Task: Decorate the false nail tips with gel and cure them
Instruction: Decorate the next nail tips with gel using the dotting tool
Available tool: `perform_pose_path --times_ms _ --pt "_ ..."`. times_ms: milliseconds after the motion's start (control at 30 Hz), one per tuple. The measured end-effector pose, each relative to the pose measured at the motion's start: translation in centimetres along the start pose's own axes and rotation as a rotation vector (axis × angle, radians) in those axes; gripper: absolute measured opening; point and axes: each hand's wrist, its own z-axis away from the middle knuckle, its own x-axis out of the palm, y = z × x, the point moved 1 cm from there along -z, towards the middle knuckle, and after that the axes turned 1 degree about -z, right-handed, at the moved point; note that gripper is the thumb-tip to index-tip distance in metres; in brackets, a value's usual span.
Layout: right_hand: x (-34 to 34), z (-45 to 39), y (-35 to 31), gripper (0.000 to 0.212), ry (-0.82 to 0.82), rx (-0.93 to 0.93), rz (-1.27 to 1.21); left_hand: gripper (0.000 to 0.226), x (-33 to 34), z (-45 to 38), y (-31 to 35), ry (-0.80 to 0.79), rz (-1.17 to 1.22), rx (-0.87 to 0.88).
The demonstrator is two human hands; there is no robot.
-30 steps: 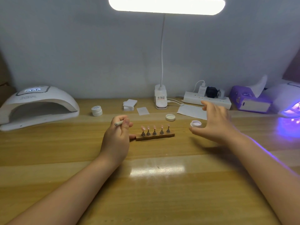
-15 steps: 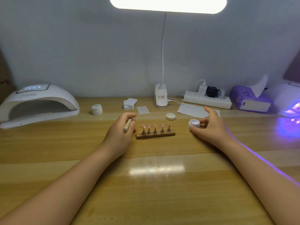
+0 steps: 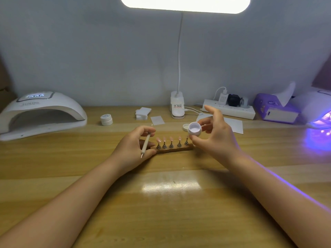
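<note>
Left hand (image 3: 132, 147): pinches dotting tool (image 3: 145, 145), left of nail tips (image 3: 171, 140) on mid-counter stand.
Right hand (image 3: 215, 138): grips open gel pot (image 3: 194, 129), tilted.
Risk: gel may spill onto tips.

Your left hand (image 3: 133, 145) holds the dotting pen (image 3: 145, 145) just left of the nail stand (image 3: 174, 149). Your right hand (image 3: 214, 138) lifts the open gel pot (image 3: 194, 128) above the stand's right end, its lid (image 3: 185, 127) on the table (image 3: 170, 203) behind.

Bright, even light from above; wide-angle bend at the edges.
The lamp (image 3: 185, 4) glares on the table (image 3: 171, 187); violet glow spills from the right (image 3: 320, 135); the picture is slightly soft.
</note>
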Motion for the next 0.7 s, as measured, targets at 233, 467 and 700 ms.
perform_pose_path --times_ms 233,467,700 --pt "1.0 0.5 -1.9 0.101 -0.025 -0.045 -0.061 0.058 0.1 0.6 0.5 -0.031 -0.007 0.02" --pt "1.0 0.8 -3.3 0.096 -0.005 -0.09 -0.105 0.03 -1.1 1.0 2.7 0.294 0.101 0.012" --pt "1.4 1.3 -5.1 0.099 -0.02 -0.119 -0.144 0.038 -3.2 1.5 7.9 0.524 0.313 0.151"
